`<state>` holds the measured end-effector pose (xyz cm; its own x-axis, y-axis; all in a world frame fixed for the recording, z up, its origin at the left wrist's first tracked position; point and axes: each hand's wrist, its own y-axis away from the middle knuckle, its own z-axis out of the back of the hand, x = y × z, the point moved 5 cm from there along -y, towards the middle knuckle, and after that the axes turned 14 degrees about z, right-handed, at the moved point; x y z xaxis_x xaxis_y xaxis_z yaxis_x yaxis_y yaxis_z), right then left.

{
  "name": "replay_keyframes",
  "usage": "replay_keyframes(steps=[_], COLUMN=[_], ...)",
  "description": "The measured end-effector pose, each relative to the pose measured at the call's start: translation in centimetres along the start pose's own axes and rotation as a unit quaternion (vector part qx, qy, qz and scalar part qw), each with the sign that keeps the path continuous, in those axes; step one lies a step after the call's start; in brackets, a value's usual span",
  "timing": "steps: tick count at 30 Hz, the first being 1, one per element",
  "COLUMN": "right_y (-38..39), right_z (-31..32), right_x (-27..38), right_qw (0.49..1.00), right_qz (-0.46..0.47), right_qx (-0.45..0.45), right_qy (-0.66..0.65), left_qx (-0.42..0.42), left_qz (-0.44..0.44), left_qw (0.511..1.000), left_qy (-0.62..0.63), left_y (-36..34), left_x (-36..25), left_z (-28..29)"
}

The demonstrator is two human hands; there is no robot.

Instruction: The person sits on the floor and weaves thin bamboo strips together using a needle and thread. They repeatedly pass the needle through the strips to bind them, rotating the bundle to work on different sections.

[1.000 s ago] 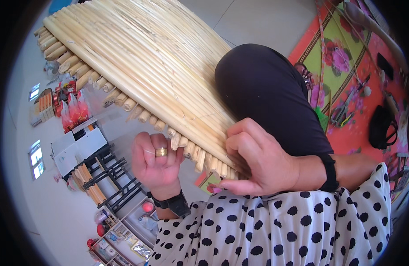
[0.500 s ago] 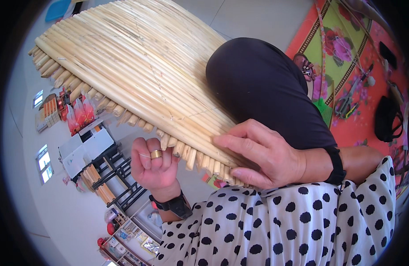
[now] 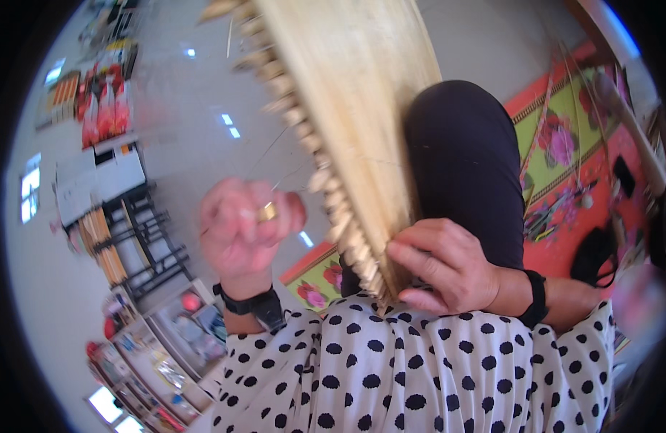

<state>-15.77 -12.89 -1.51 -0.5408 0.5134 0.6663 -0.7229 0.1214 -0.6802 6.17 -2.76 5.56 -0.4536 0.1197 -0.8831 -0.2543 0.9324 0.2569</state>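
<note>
A pale panel of thin reed-like stalks (image 3: 362,108) stands steeply tilted against my dark-trousered knee (image 3: 466,144). Its cut stalk ends (image 3: 333,198) form a jagged row along the left edge. My right hand (image 3: 448,267) grips the panel's lower corner, fingertips on its face. To the left of the cut ends, apart from them, my left hand (image 3: 239,227) is closed and blurred by motion. A fine thread (image 3: 276,185) shows at its fingers, beside a gold-coloured ring (image 3: 267,211), and faint strands run toward the panel.
A red and green floral mat (image 3: 556,148) lies on the floor at the right, with scissors and other tools (image 3: 556,209) and a black strapped item (image 3: 596,252) on it. Leftward stand a black-framed rack (image 3: 141,249), open shelving (image 3: 156,339) and red bags (image 3: 105,115).
The panel has swung from leaning leftward to a steeper, more edge-on tilt. My left hand has moved out from under the cut ends, upward beside them. My right hand still holds the corner.
</note>
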Motion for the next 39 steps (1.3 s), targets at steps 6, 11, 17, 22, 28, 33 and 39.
replay_keyframes(steps=[6, 11, 17, 22, 28, 33, 39], right_y=[-1.2, -1.1, -0.5, -3.0, -5.7, -5.4, -4.2], right_z=[0.9, 1.0, 1.8, 0.9, -1.3, -1.5, -0.6], right_x=[-0.1, 0.8, 1.7, 3.1, 2.7, 2.2, 2.8], right_qw=[0.997, 0.993, 0.987, 0.973, 0.933, 0.912, 0.929], right_qz=[-0.044, -0.065, -0.121, -0.155, -0.254, -0.302, -0.286], right_qx=[0.010, 0.017, -0.017, 0.002, 0.011, 0.034, -0.023], right_qy=[0.065, 0.099, 0.104, 0.171, 0.255, 0.275, 0.234], left_qx=[-0.215, -0.400, -0.050, 0.048, 0.134, 0.118, -0.046], left_qz=[0.005, -0.093, -0.240, -0.331, -0.328, -0.338, -0.358], left_qw=[0.953, 0.615, 0.616, 0.553, 0.534, 0.513, 0.640], left_qy=[-0.213, -0.673, -0.748, -0.763, -0.768, -0.780, -0.678], left_y=[-1.8, 2.9, 8.4, 7.7, 7.6, 7.9, 7.3], left_x=[0.5, 1.7, 9.0, 12.4, 11.5, 10.5, 5.0], left_z=[3.3, 6.8, 0.5, 0.0, 0.8, 2.0, 2.3])
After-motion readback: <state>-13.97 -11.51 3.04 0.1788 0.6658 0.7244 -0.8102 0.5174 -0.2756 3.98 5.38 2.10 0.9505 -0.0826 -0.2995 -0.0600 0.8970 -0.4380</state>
